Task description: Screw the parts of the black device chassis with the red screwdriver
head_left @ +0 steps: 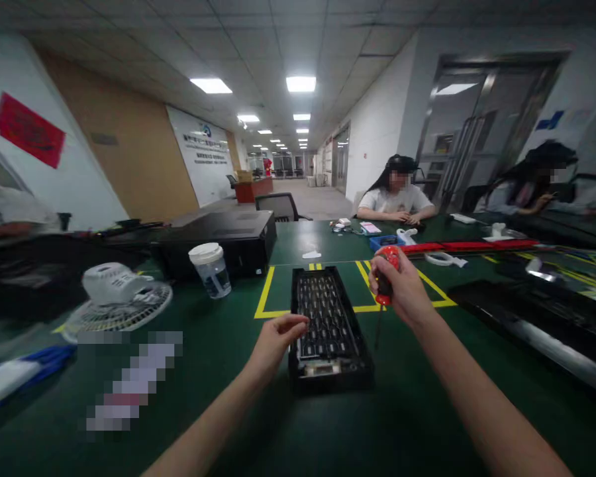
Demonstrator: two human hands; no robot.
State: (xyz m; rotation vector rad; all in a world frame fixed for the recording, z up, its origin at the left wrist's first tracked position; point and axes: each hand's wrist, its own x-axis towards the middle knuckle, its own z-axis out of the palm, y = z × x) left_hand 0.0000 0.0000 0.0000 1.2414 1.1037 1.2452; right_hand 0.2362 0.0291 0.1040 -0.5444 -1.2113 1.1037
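A long black casing (325, 318) with rows of small dark openings lies on the green table in front of me; its kind is unclear. At its near end sits a pale metallic part (322, 368). My left hand (283, 334) is over the casing's left edge, thumb and fingertips pinched together; anything between them is too small to make out. Wrapped in my right hand (402, 281) is a screwdriver (385, 299) with a red and black handle. Its thin shaft points down just right of the casing, apart from it.
To the left stand a lidded plastic cup (211, 271), a black box (218, 242) and white fan parts (116, 298). A long black panel (536, 331) lies at right. Beyond are a blue tray (387, 242), a tape roll (440, 258) and people seated around the table.
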